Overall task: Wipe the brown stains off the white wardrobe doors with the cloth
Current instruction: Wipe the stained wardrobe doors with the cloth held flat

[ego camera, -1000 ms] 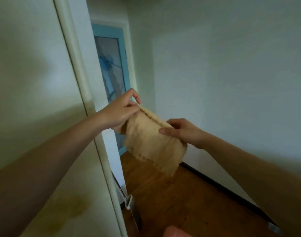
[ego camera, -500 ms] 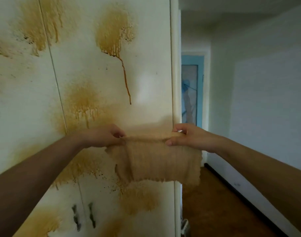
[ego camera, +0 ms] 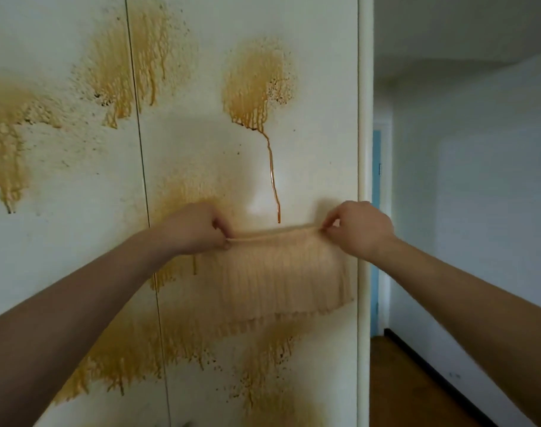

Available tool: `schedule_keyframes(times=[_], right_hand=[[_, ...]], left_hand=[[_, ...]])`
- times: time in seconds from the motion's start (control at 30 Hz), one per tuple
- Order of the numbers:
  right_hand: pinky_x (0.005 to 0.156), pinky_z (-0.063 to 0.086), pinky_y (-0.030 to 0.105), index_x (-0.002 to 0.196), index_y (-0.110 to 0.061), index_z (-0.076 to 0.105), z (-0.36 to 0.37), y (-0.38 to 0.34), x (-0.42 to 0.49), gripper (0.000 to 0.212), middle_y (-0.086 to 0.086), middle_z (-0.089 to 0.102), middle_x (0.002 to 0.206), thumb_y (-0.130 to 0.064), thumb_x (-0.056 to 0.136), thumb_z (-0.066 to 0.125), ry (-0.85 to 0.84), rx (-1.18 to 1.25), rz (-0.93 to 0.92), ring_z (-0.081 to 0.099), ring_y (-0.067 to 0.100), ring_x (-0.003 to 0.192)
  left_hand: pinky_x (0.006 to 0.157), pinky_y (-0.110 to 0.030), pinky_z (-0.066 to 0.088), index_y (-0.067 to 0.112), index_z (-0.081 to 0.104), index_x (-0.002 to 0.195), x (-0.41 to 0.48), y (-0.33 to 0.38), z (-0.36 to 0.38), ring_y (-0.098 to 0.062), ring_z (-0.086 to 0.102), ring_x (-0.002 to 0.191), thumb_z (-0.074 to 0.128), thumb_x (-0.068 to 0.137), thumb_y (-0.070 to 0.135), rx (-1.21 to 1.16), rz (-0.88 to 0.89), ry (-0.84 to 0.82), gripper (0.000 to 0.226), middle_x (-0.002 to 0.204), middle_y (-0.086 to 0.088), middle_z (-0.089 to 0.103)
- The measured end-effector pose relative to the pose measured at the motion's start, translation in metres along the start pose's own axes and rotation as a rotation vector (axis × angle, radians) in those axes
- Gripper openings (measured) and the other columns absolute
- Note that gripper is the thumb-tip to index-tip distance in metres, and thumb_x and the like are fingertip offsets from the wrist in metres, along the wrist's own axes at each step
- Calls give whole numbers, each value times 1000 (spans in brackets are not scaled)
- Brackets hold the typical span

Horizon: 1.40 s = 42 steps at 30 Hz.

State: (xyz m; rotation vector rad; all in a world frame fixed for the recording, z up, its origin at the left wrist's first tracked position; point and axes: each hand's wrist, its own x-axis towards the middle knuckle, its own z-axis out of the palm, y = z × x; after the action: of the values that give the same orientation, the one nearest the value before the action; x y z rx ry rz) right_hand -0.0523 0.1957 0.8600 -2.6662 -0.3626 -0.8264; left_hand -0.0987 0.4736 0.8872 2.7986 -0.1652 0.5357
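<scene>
Cloth (ego camera: 281, 272): beige, ribbed, held spread out in front of the right wardrobe door (ego camera: 318, 134), in its lower half.
Cloth long axis: horizontal, running left to right along the door face. The ribs run vertically.
Cloth edges: the top edge is stretched between the 2 hands and rises slightly toward the right. The bottom edge hangs free. The lower right corner reaches the right edge of the door.
Cloth contact: whether the cloth touches the door surface cannot be told.
Left hand (ego camera: 198, 226): fingers curled, pinching the upper left corner of the cloth between thumb and fingers.
Right hand (ego camera: 358, 229): fingers curled, pinching the upper right corner between thumb and forefinger, just beside the right edge of the door.
Door seam (ego camera: 143, 167): a thin dark vertical line separating the left wardrobe door (ego camera: 63, 241) from the right one.
Upper stain (ego camera: 257, 84): a brown blotch on the right door, with 1 long drip (ego camera: 272, 177) ending just above the top edge of the cloth.
Seam stain (ego camera: 121, 72): brown streaks across both doors near the top.
Lower stain (ego camera: 124, 359): a wide brown patch below the forearms, continuing under the cloth.
Surroundings: white wall (ego camera: 494, 211), blue door frame (ego camera: 375, 192) and wooden floor (ego camera: 417, 389) lie to the right of the wardrobe.
</scene>
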Motion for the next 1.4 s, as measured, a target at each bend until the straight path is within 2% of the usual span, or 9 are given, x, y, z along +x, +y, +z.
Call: schedule_keyframes(times=[0.13,0.3,0.5,0.57,0.67,0.8,0.93,1.13,1.4], right_hand=[[69,53,32,106,-22,74,51,-8,-14,29,2,73,97,-15,97,47,90,195,229,67,22,83],[78,61,41,108,-22,69,91,8,-18,24,-3,72,89,-17,99,47,351,620,372,71,19,82],[82,50,13,134,-24,50,122,20,-17,37,-9,60,106,-10,101,59,581,869,175,61,2,93],[93,53,22,135,-23,49,137,29,-16,41,-4,56,122,-10,98,62,639,789,57,60,7,106],[115,46,43,136,-8,57,155,44,-11,41,5,50,140,-4,96,64,721,561,-100,50,18,131],[120,40,47,141,2,56,172,48,-6,47,15,53,147,6,95,62,815,477,-213,47,26,139],[124,33,51,150,-1,46,179,54,2,58,12,43,159,5,94,57,789,481,-239,38,24,149],[132,4,39,160,0,28,174,64,16,64,12,26,170,-11,99,41,768,325,-307,21,25,159],[131,-3,44,166,-18,14,180,66,20,62,11,9,174,-33,108,32,752,67,-335,5,28,162]], left_hand=[[61,-22,43,22,80,100,13,-1,45,-6,59,82,69,91,14,-181,-138,41,17,94,6,71],[63,-28,50,25,73,94,5,19,85,-14,66,76,60,91,17,-508,-232,441,15,87,6,70],[70,-33,52,29,50,117,4,48,139,-4,60,79,58,97,13,-574,-218,904,28,87,15,61],[82,-35,56,25,48,119,8,53,159,-5,60,89,60,96,10,-656,-181,961,30,103,10,60],[111,-44,45,9,59,127,16,59,194,-20,50,124,58,94,4,-358,-136,1026,33,139,-5,50],[125,-40,17,-3,55,140,31,66,219,-30,36,142,55,95,-3,27,7,1086,45,153,-15,48],[128,-42,-1,-9,38,149,36,60,226,-33,16,154,41,94,10,125,2,994,58,164,-23,25],[127,-47,-8,-4,10,159,48,59,218,-30,-3,158,30,103,35,184,-118,951,71,169,-20,2],[124,-54,-11,26,-2,163,40,7,199,-22,-8,158,18,105,52,434,-19,876,66,171,-7,-11]])
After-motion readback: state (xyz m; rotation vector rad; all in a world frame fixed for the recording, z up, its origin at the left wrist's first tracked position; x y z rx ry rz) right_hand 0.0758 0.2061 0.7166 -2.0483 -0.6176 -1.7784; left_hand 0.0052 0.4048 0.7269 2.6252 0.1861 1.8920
